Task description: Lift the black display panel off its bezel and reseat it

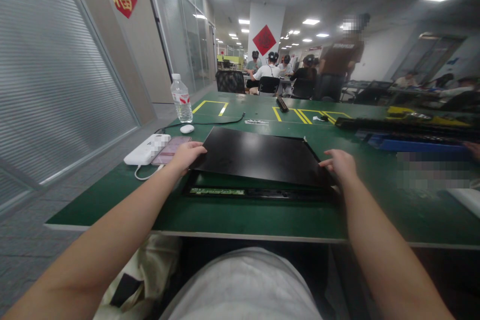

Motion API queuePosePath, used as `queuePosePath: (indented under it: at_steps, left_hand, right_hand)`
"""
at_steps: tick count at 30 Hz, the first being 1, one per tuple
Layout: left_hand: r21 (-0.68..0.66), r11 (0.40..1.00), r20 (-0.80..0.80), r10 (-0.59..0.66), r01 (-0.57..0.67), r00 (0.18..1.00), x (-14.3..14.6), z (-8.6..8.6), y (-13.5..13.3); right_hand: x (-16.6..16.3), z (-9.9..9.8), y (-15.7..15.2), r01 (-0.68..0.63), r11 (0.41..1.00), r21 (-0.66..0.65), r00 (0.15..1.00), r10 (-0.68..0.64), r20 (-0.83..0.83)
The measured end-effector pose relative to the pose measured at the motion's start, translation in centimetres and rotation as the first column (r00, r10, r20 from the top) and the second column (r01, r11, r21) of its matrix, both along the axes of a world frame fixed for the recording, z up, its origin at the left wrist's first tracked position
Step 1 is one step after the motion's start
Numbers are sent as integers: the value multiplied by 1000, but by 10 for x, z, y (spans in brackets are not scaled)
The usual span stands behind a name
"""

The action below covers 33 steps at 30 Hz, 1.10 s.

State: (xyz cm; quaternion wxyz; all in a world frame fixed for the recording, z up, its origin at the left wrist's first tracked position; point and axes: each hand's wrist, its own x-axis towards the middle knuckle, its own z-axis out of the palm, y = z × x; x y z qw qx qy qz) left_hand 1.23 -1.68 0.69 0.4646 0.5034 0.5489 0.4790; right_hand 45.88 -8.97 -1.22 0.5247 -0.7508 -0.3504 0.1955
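A flat black display panel lies tilted over a black frame on the green table, its near edge raised off the frame. My left hand grips the panel's left edge, thumb on top. At the right edge, my right hand has its fingers closed around the panel's side. Along the frame's near side a green circuit strip shows. The panel hides most of the frame's inside, and the fingers beneath the panel are out of sight.
Left of the panel are a phone, a white power bank with a cable, a white oval case and a water bottle. Long black strips and a blue piece lie at right. Several people sit beyond; one person stands.
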Motion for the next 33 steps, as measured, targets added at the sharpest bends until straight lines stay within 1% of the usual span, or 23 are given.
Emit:
queuePosePath:
  at_steps: [7, 17, 19, 24, 29, 33]
  left_hand:
    - [-19, 1000, 2, -14, 14, 1000, 1, 2, -2]
    - [-18, 1000, 20, -24, 25, 1000, 1, -1, 0]
    - [-13, 1000, 36, -23, 23, 999, 0, -1, 1]
    - [-18, 1000, 71, -5, 7, 997, -3, 1, 3]
    - [-34, 999, 100, 19, -16, 995, -6, 3, 3]
    - [-27, 1000, 126, -2, 6, 992, -4, 3, 2]
  right_hand:
    - [0, 0, -1, -21, 1000, -21, 999, 22, 43]
    - [1, -1, -1, 1, 998, -56, 992, 7, 130]
    - [0, -1, -1, -6, 999, -39, 996, 10, 94]
    - [-1, -2, 3, -47, 997, 60, 994, 52, -92]
    - [-2, -3, 6, -67, 995, 69, 989, 75, -126]
    - [-3, -2, 4, -53, 995, 80, 990, 63, -123]
